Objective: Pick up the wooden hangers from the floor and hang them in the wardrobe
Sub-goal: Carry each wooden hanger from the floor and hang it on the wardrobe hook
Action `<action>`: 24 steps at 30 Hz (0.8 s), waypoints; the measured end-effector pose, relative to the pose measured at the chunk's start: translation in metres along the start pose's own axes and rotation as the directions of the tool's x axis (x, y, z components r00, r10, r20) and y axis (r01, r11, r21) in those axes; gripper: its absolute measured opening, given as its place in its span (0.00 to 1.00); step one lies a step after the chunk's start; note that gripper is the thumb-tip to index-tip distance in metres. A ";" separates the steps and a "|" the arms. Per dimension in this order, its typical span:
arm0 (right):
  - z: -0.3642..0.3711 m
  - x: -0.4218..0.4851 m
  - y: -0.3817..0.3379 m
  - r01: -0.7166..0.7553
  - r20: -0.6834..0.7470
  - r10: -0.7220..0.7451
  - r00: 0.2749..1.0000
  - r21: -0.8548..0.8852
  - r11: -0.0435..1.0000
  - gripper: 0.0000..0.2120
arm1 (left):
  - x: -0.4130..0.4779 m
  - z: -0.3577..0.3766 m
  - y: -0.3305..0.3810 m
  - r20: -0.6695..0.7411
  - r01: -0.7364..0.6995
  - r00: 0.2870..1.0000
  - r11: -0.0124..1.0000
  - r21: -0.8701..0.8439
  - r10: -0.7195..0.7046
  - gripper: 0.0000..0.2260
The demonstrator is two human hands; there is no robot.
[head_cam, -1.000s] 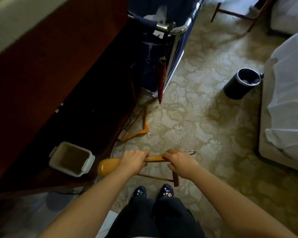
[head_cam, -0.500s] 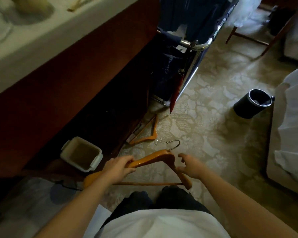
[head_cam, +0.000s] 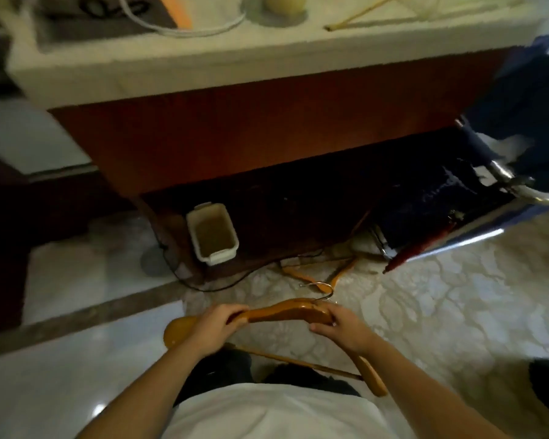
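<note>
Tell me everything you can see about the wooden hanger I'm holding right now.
The wooden hanger is orange-brown, glossy wood with broad curved shoulders, a thin lower crossbar and a silver metal hook at its peak. It is held off the floor, roughly level, hook pointing away from the person. The left hand grips the left shoulder, whose rounded end sticks out beyond it; the right hand grips near the peak, with the right shoulder running down below the wrist. Nothing else touches it.

text: none readable | labels: none | brands: none | numbers: none | frame: motion-blurred
</note>
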State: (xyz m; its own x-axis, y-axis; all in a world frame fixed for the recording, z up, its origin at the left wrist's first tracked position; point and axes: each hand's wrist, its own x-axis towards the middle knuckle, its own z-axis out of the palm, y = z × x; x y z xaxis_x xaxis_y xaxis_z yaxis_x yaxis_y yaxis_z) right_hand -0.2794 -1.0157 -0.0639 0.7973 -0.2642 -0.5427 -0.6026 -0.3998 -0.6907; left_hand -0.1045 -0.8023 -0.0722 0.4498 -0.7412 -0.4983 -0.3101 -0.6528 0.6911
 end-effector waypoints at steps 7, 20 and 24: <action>0.025 0.046 -0.008 0.179 0.246 -0.132 0.960 -0.180 0.967 0.06 | -0.075 0.058 -0.061 -0.269 0.341 0.877 0.910 -0.237 -0.398 0.07; 0.180 0.065 -0.149 0.597 0.718 -0.270 0.641 -0.246 0.764 0.06 | -0.218 0.087 -0.114 -0.493 0.521 0.554 0.741 -0.423 -0.671 0.13; 0.257 0.054 -0.197 0.678 0.785 -0.247 0.568 -0.277 0.681 0.09 | -0.279 0.081 -0.158 -0.499 0.533 0.495 0.702 -0.472 -0.712 0.11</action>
State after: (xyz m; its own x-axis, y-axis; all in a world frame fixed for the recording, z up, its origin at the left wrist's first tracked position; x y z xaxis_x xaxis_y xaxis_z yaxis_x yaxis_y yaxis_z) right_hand -0.1260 -0.7257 -0.0798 0.5749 0.6375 -0.5129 0.1398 -0.6942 -0.7061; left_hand -0.2487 -0.5046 -0.0849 0.8610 0.1758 -0.4772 0.4177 -0.7797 0.4665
